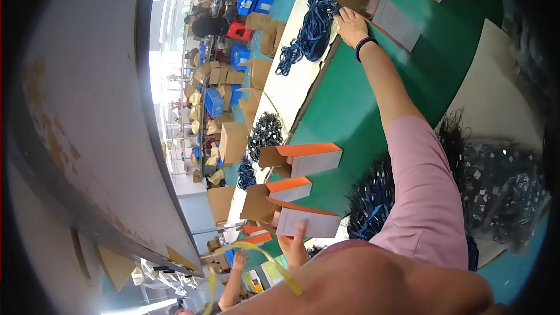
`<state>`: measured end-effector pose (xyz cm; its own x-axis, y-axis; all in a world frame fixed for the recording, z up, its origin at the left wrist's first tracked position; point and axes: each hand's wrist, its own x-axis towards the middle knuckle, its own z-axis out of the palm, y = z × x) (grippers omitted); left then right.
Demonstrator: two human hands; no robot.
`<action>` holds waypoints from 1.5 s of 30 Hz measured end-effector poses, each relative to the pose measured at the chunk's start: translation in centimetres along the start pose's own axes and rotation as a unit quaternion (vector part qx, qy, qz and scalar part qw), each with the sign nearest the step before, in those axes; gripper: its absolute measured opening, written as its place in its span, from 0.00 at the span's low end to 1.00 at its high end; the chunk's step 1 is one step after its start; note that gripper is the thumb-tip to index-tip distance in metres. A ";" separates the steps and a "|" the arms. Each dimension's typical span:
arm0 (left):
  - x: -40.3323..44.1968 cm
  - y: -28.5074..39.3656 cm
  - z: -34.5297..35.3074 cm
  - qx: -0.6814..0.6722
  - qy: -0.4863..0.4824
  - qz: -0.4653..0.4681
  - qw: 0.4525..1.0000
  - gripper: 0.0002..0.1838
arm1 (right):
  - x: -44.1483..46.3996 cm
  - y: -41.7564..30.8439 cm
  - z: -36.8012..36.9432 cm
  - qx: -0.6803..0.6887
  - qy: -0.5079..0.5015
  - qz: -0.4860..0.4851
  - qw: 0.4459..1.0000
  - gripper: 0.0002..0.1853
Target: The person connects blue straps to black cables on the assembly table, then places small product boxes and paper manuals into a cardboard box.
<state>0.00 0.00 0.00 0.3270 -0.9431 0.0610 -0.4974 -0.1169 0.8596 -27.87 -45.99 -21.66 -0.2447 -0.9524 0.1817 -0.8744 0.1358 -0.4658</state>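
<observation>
The view is turned sideways, with the room's upper side at the left. My left hand (293,249) grips a white and orange open box (309,223), its thumb on the white face. My right hand (352,27), with a dark band at the wrist, reaches to the edge of the green work surface, fingers together. Its fingertips meet a bundle of blue cords (318,26); what they pinch, if anything, is hidden. Close beside that hand stands another open box (398,22) with a brown flap.
More open boxes (316,164) stand on the green surface (332,105). Black corded pieces (266,134) lie on the pale ledge. Near my right arm are dark cords (373,198) and a clear bag of black pieces (499,189). Another person's arm (233,280) shows below.
</observation>
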 end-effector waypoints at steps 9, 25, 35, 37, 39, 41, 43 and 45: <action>-0.8 -0.7 2.8 -0.006 -0.029 -0.006 1.000 0.21 | -0.5 0.9 -2.3 0.263 0.003 -0.009 0.965 0.27; -7.9 -4.1 -2.6 -0.113 -0.023 0.023 0.993 0.39 | -16.0 -8.5 -13.5 0.738 -0.275 0.022 0.616 0.12; -11.9 -7.8 -4.9 -0.185 -0.064 0.022 0.980 0.37 | -38.9 -16.0 -29.9 0.522 -0.388 -0.340 0.679 0.08; -12.9 -6.8 -5.5 -0.208 -0.084 0.044 0.974 0.39 | -42.7 -17.2 -31.9 0.480 -0.383 -0.404 0.678 0.05; -13.6 -6.3 -5.8 -0.228 -0.095 0.054 0.967 0.38 | -45.2 -18.2 -32.8 0.366 -0.307 -0.540 0.693 0.06; -14.0 -6.9 -5.7 -0.272 -0.118 0.087 0.951 0.39 | -46.7 -18.8 -32.5 0.244 -0.226 -0.637 0.695 0.09; -14.5 -7.2 -6.2 -0.280 -0.119 0.061 0.951 0.39 | -48.2 -19.3 -32.1 0.137 -0.165 -0.688 0.693 0.10; -14.6 -8.3 -6.3 -0.310 -0.142 0.091 0.936 0.38 | -49.5 -19.7 -32.3 0.067 -0.152 -0.707 0.688 0.09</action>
<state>4.45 16.68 -4.83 0.0115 -0.9849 0.1725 0.0660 0.1729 0.9827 -12.06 7.29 6.53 0.9269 -0.1236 0.3545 -0.0978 -0.9911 -0.0898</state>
